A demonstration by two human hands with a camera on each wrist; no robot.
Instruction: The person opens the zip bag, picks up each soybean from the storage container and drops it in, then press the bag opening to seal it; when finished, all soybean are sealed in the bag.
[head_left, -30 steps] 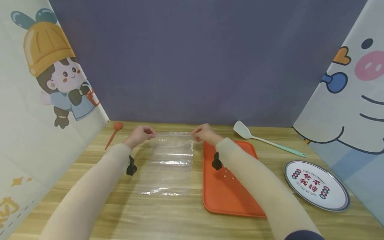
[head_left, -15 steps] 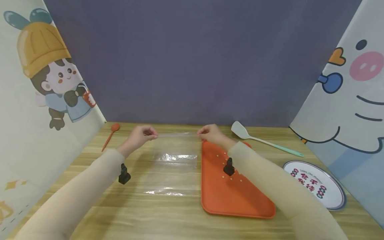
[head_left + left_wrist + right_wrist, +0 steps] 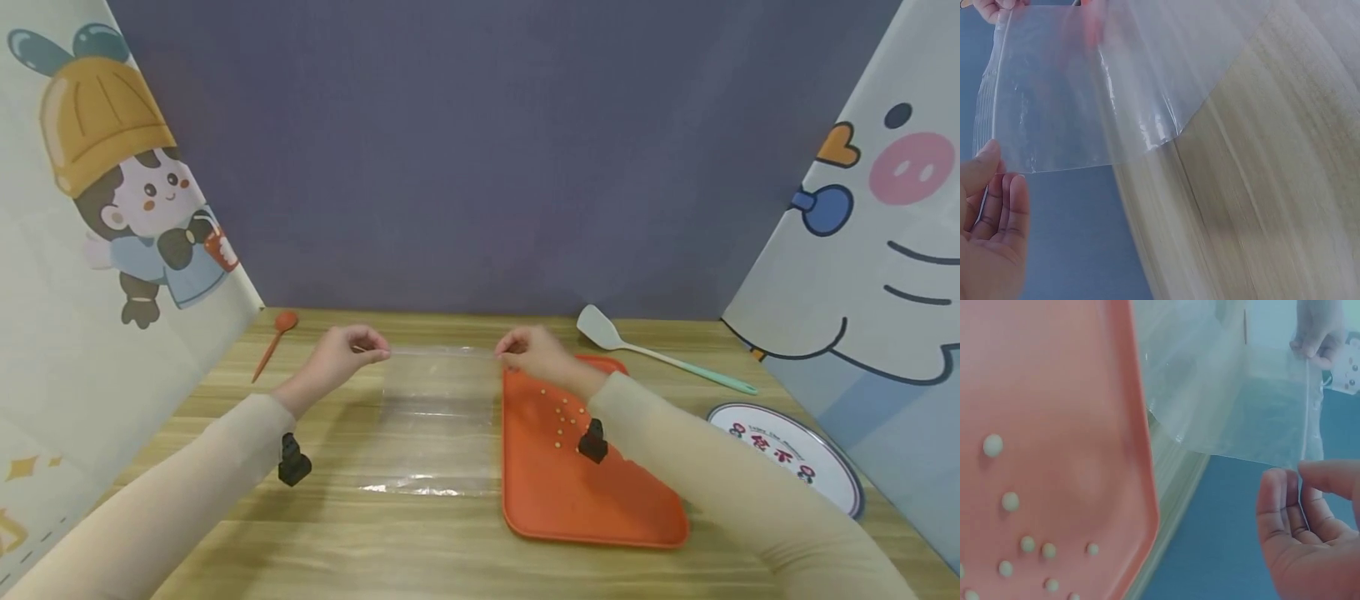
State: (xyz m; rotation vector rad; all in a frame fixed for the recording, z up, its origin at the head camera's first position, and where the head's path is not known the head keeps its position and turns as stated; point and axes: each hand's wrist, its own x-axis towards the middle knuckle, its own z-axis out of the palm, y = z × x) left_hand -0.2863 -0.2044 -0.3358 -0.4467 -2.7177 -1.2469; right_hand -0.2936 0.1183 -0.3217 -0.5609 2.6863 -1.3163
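A clear zip-lock bag [image 3: 438, 387] is stretched between my two hands, its ridged zip edge on the far side and its lower end towards me. At its far left corner my left hand [image 3: 337, 362] pinches the edge between thumb and fingers. The opposite corner is pinched by my right hand [image 3: 540, 360], above the left rim of an orange tray [image 3: 592, 504]. In the left wrist view, the bag [image 3: 1060, 94] hangs from the thumb and index finger of the left hand [image 3: 994, 231]. Several small pale round balls [image 3: 1010, 501] lie on the tray.
An orange spoon [image 3: 276, 343] lies at the far left of the wooden table [image 3: 375, 554]. A white spatula with a green handle [image 3: 660, 352] lies behind the tray. A printed oval plate [image 3: 836, 471] sits at the right, partly behind my sleeve. Walls enclose the back and both sides.
Both hands have drawn slightly towards me and a little farther apart, still holding the bag's corners. The bag's middle creases look flatter. More of the tray and its balls shows.
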